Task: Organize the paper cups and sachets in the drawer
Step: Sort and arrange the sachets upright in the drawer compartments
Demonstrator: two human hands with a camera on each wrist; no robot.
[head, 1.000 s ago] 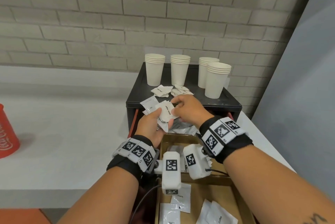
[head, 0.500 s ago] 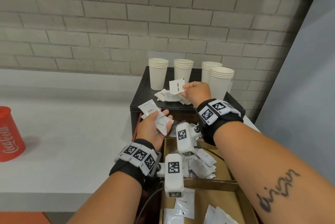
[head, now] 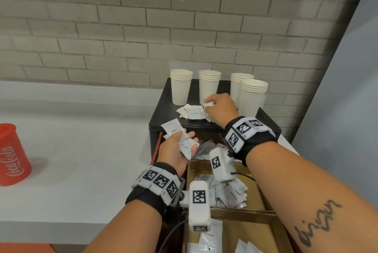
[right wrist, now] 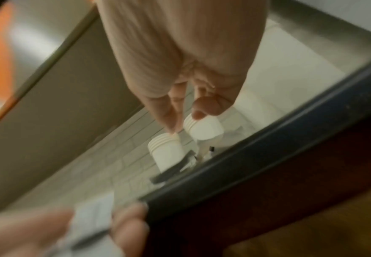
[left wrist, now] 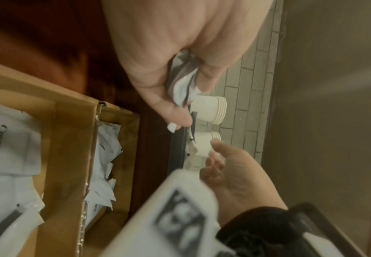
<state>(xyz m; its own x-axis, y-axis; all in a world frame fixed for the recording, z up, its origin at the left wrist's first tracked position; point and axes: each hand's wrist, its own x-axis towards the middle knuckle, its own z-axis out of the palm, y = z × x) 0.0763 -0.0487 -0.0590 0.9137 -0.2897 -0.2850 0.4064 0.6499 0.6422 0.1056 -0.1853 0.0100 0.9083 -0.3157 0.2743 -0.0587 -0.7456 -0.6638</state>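
My left hand (head: pixel 180 146) hovers palm-up in front of the black cabinet (head: pixel 161 115) and grips several white sachets (head: pixel 173 130), seen bunched between thumb and fingers in the left wrist view (left wrist: pixel 182 87). My right hand (head: pixel 219 107) is on the cabinet top, fingertips on the loose sachet pile (head: pixel 193 111). In the right wrist view its thumb and fingers (right wrist: pixel 173 113) stand apart with nothing between them. Behind the pile are stacks of white paper cups (head: pixel 181 87), (head: pixel 209 86), (head: pixel 253 97). The open drawer (head: pixel 241 211) below has cardboard compartments holding more sachets (head: pixel 233 193).
A red Coca-Cola cup (head: pixel 12 156) stands at the far left of the white counter (head: pixel 81 150). A brick wall runs behind the cabinet and a grey panel (head: pixel 337 109) closes the right side. Camera housings hang under both wrists above the drawer.
My right hand took one sachet from the left hand's bunch, carried it up and away to the cabinet top, and has come down onto the pile. The left hand stayed put.
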